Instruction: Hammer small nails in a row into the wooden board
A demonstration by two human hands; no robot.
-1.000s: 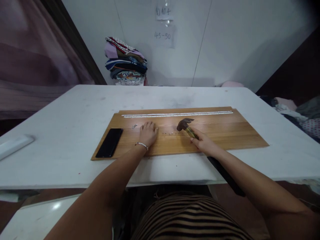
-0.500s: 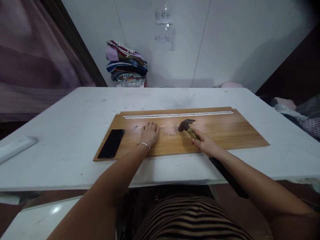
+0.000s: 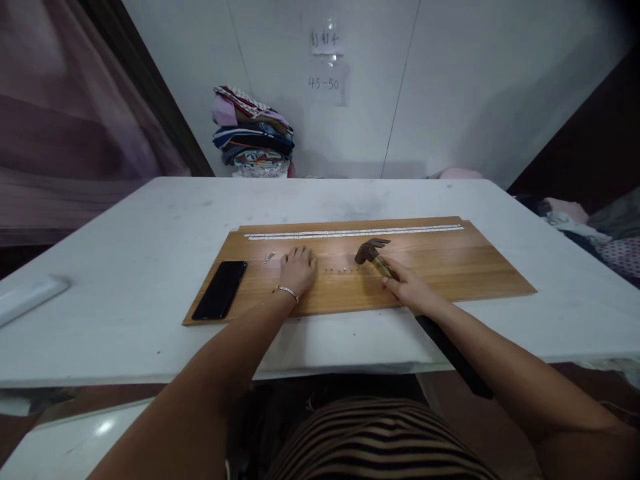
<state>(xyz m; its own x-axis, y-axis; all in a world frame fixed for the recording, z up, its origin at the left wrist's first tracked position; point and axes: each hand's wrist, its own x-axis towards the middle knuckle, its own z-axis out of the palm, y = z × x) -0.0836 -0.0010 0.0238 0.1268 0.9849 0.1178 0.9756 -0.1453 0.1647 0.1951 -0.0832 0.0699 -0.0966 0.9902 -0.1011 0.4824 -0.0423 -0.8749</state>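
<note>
A white worktop [image 3: 190, 213] carries a wood-grain board [image 3: 465, 267], with two long white strips [image 3: 355, 232] along its far side. A hammer [image 3: 369, 251] is held above the board, its handle closed in the right hand [image 3: 411, 287], its head over a row of small nails [image 3: 339, 270]. A dark phone [image 3: 220, 290] lies on the board's left end. The left hand [image 3: 299, 270] rests palm down, gripping nothing visible, beside loose metal pieces [image 3: 269, 257]. Both hands remain nearly where they were a second earlier; the view has tilted slightly upward.
</note>
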